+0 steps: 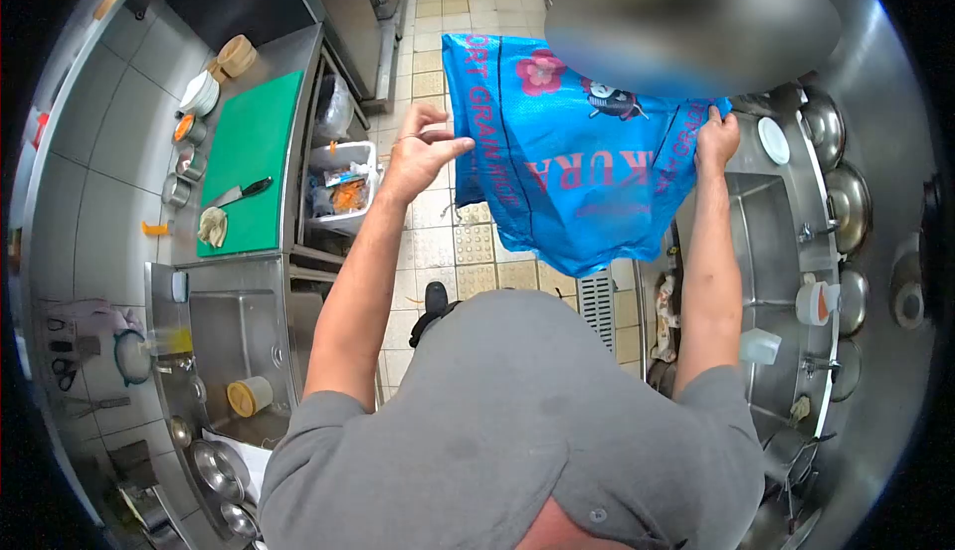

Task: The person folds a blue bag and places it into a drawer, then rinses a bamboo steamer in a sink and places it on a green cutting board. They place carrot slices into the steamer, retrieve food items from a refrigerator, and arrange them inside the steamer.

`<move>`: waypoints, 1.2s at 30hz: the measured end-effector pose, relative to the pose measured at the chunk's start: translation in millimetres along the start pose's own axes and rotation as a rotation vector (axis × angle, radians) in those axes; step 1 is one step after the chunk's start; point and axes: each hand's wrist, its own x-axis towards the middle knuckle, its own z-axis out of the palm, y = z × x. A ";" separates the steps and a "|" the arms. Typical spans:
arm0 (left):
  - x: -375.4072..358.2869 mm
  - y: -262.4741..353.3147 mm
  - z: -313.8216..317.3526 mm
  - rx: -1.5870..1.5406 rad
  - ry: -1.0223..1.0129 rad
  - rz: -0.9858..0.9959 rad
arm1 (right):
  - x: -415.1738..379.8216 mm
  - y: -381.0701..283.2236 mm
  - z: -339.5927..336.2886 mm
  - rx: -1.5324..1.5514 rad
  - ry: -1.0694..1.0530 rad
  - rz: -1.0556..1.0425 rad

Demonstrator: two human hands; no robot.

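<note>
A blue woven plastic sack (587,167) with pink lettering and a flower print hangs spread out in front of me, its printing upside down from my view. My right hand (716,140) is closed on the sack's upper right edge. At the left edge, my left hand (426,152) pinches the sack, with the thumb lying over the front and the other fingers partly raised. A blurred patch covers the area just above the sack's top right, so what is there cannot be made out.
On the left counter lie a green cutting board (254,162), a knife (242,192) and small metal containers (191,162). Below it stands a white bin (343,184) with mixed contents. Sinks flank me, the left sink (234,316) and right sink (766,237). A floor drain grate (596,306) lies ahead.
</note>
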 end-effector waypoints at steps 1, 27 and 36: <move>-0.1 -5.4 6.1 0.037 -0.103 -0.066 | 1.4 6.4 -2.3 -0.011 -0.001 0.003; 40.0 -55.3 120.1 -1.026 0.169 -0.770 | 44.7 -41.6 -125.6 0.268 -0.188 -0.082; 61.1 -31.9 91.1 -0.756 -0.664 -0.142 | 40.2 -11.5 -164.5 0.038 -0.104 -0.132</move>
